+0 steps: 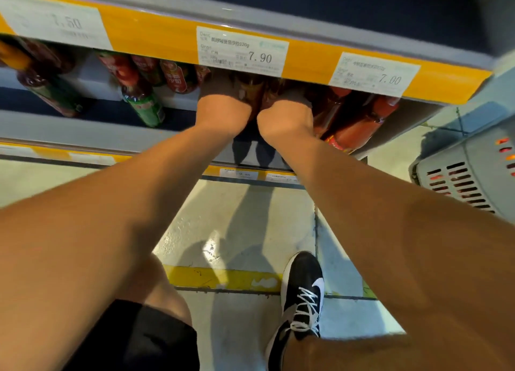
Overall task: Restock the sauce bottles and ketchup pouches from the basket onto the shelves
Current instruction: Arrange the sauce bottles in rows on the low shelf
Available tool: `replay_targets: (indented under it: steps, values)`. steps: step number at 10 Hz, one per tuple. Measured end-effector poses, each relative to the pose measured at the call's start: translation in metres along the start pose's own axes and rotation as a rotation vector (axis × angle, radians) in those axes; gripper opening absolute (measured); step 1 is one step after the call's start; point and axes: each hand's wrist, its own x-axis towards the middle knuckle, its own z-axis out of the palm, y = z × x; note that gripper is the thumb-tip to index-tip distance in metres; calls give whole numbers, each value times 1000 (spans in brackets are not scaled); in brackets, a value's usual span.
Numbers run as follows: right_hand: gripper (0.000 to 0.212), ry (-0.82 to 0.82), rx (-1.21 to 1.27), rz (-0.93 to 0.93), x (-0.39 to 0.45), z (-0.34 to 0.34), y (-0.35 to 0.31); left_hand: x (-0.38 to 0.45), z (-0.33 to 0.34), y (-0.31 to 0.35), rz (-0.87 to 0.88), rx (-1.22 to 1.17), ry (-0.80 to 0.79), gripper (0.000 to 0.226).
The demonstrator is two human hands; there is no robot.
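Fingers of both hands hidden under yellow price-strip shelf edge; grip cannot be told. Left hand and right hand reach among dark sauce bottles on grey shelf. Best move: seat bottles upright, labels forward. Grey slotted plastic basket waits right, on pale floor.

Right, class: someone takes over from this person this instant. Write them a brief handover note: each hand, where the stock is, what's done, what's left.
Left hand and right hand: both reach under the yellow shelf edge among the sauce bottles; fingers hidden, grip cannot be told.
Stock: sauce bottles line the shelf right of the hands, ketchup pouches to the left. The grey basket sits on the floor at right, red items showing through its slots.
Done: shelf partly filled.
Left: probably finish this placement, then empty the basket.
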Motion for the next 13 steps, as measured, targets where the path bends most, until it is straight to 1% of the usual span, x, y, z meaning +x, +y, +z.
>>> replay_targets:
  steps: [1, 2, 3, 4, 5, 6, 7, 8, 9, 10, 11, 12, 13]
  values:
    - [18, -79, 167, -6, -28, -15, 16, -38, -3, 2, -128, -337, 167, 19]
    - [16, -370, 44, -178, -56, -25, 43, -60, 1, 28, 51, -434, 64, 10]
    - [23, -582, 28, -116, -79, -15, 100, -68, 10, 61, 209, -374, -68, 27]
    - [31, -484, 186, 68, -85, -9, 159, -66, 20, 82, 232, -249, -97, 32]
    - [34, -61, 498, 242, -79, -2, 197, -56, 21, 90, 193, -107, -129, 35]
    - [53, 91, 748, 251, -71, -6, 184, -51, 17, 100, 161, 38, -239, 52]
    - [55, 175, 781, 188, -63, -13, 170, -44, 16, 106, 194, 90, -307, 44]
    - [53, 253, 728, 173, -52, -17, 169, -40, 16, 107, 206, 156, -312, 50]
    - [43, 252, 669, 157, -42, -20, 176, -37, 17, 102, 221, 122, -293, 62]
    - [40, 236, 657, 148, -35, -22, 183, -35, 18, 99, 244, 97, -312, 56]
    - [43, 226, 696, 121, -32, -22, 189, -34, 18, 102, 292, 112, -339, 39]
    - [49, 220, 743, 90, -31, -23, 191, -30, 18, 100, 340, 96, -378, 51]
    - [52, 213, 764, 62, -31, -23, 192, -28, 13, 97, 372, 83, -414, 69]
